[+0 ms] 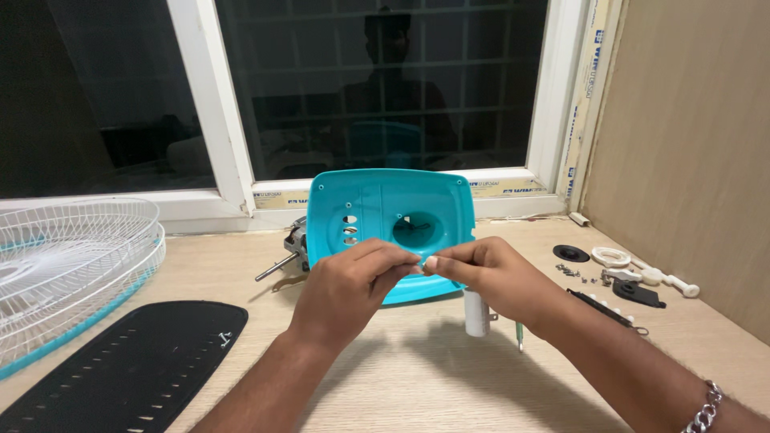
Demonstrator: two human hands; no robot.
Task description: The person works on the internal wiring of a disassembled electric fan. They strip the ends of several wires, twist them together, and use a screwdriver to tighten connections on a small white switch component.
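Both hands are pinching together at mid-frame, the left hand (353, 281) and right hand (481, 277) gripping the turquoise motor cover's (391, 228) lower edge, and any slip is risking knocking the white capacitor (476, 313) over.

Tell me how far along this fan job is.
Done: the grille is off on the left; screws and small parts lie at the right. In hand: left hand and right hand pinch something tiny before the blue cover. Left: the motor sits behind that cover.
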